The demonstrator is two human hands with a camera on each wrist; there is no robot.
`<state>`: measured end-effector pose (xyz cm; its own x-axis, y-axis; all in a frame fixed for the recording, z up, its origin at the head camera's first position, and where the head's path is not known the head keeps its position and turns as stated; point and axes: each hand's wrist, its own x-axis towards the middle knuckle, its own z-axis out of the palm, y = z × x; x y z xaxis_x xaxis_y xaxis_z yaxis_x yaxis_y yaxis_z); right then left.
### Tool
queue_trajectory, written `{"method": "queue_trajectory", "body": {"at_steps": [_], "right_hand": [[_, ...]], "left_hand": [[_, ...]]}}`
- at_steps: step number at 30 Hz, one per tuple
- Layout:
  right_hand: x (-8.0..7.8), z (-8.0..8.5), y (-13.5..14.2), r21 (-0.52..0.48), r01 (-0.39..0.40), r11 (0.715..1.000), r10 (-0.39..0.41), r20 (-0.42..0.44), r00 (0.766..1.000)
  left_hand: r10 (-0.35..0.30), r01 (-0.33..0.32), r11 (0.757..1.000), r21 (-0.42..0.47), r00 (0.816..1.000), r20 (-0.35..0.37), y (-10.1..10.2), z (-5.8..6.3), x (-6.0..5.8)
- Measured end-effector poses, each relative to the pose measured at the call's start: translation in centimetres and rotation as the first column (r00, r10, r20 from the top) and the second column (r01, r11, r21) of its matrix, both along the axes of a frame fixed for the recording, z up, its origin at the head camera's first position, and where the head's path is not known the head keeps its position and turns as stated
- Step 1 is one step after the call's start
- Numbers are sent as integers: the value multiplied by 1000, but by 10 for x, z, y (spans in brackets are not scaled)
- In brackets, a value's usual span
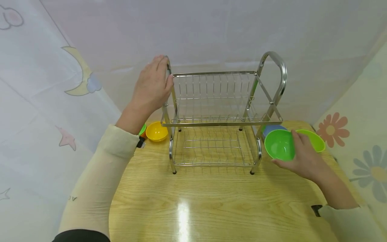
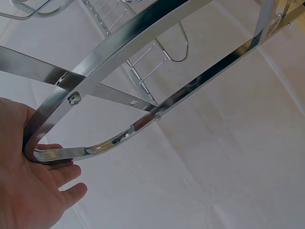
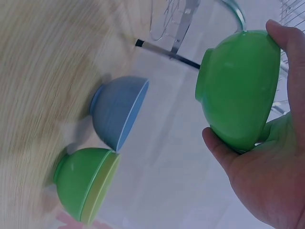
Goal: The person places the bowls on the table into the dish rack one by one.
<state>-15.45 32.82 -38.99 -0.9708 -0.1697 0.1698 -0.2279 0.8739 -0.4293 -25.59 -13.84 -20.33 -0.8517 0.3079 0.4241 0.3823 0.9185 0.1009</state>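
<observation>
In the head view my left hand grips the left arch of a two-tier metal dish rack. The left wrist view shows the arch's bent tube lying across the palm, fingers partly around it. My right hand holds a green bowl by its rim, to the right of the rack. Thumb and fingers pinch opposite sides of this bowl in the right wrist view, where it is raised off the table. Beyond it stand a blue bowl and another green bowl with a yellow-green rim.
A yellow bowl stands left of the rack, beside a green and orange piece partly hidden by the left forearm. The wooden table reaches toward me. Printed cloth hangs behind and at both sides.
</observation>
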Motion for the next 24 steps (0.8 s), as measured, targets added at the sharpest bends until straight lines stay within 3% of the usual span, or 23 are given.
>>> {"method": "queue_trajectory", "body": {"at_steps": [8,13,24], "right_hand": [[24,7,-24,-16,-60,998,59,-61,996],[38,13,-40,-33,-97,995,95,-44,994],[50,16,-74,-33,-202,979,197,-121,973]], "left_hand": [[0,0,1000,5,1000,0,-1,-1,-2],[2,-2,1000,11,1000,17,-2,0,-1],[-17,15,998,54,999,39,-3,0,2]]}}
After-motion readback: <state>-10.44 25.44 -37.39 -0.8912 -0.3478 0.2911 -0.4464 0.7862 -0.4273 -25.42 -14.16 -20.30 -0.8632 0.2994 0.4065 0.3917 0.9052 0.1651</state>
